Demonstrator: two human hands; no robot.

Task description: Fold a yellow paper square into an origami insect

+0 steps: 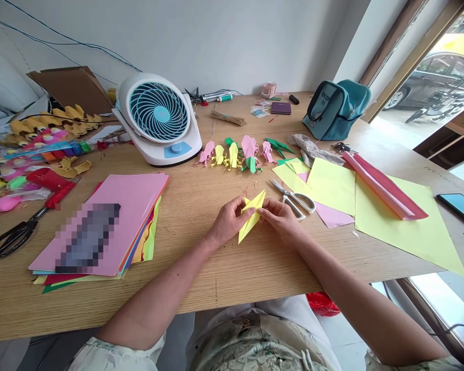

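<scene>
A piece of yellow folded paper [250, 225], narrow and pointed at both ends, is held up between my two hands just above the wooden table. My left hand [230, 219] pinches its left side, with the thumb across the front. On the other side, my right hand [280, 217] grips the paper's right edge between thumb and fingers. White-handled scissors [296, 200] lie partly spread just beyond my right hand. Behind the paper stands a row of small folded paper animals in pink [249, 147], yellow [233, 155] and green [251, 164].
A white fan [160, 116] stands at the back left. Left of me lies a stack of coloured paper [139, 193] beside black-handled scissors [13, 239]. Yellow sheets [402, 232], a rolled red-pink sheet [386, 185] and a phone [462, 208] lie right. A teal bag [334, 111] sits behind.
</scene>
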